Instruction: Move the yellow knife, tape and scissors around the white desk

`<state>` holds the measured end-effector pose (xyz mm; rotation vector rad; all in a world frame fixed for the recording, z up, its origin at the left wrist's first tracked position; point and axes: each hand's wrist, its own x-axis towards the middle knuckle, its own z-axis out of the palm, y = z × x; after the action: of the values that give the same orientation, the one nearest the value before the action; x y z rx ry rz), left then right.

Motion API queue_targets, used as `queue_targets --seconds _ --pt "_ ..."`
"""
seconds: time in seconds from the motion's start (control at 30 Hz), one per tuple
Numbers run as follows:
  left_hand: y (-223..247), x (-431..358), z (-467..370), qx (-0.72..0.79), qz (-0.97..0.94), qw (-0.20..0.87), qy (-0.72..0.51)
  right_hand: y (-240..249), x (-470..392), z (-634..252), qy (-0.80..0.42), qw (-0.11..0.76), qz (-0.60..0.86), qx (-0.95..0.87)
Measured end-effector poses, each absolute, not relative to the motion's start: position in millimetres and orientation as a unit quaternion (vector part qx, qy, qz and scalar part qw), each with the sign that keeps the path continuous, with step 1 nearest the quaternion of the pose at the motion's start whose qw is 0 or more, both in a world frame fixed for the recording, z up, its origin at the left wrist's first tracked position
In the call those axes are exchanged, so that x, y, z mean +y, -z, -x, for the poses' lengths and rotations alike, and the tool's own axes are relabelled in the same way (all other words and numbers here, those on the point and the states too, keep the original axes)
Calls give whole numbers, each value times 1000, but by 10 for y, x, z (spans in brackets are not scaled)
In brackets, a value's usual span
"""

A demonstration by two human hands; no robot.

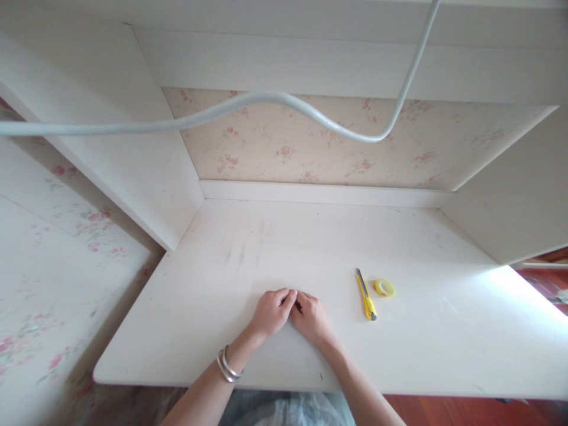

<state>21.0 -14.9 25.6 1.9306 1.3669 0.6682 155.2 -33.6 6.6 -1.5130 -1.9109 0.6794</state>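
Both hands rest together on the white desk (199, 331), near the middle of its front part. My left hand (271, 310), with silver bangles (228, 365) on the wrist, is closed, its thumb and fingertips meeting the other hand. My right hand (309, 316) is closed too, its fingers curled in against the left. No object shows in either one. To the right of my right hand lies a yellow box cutter (366, 296), its dark tip pointing away from me. Just beyond it is a roll of yellow tape (384, 287), lying flat.
A white cable (275, 96) crosses the upper view in front of the desk's back. White panels stand at the left (146, 148) and right (510, 189) of the desk. Floral wallpaper (284, 148) covers the wall behind.
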Motion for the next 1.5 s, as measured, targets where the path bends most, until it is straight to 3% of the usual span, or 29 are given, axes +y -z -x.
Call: queue_targets --seconds 0.67,0.97,1.23,1.5 --pt "-276 -158 -216 520 -720 373 -269 -105 -326 -1548 -277 305 573 -708" --pt "-311 -6 -309 535 -633 482 -282 -370 -674 -1819 -471 352 589 -554" --pt "-474 -321 -1259 400 -827 375 -127 -380 -1114 -2721 -348 468 725 -367" --pt "-468 -369 -2038 413 -880 229 -57 -480 -1258 -2883 -323 473 739 -354"
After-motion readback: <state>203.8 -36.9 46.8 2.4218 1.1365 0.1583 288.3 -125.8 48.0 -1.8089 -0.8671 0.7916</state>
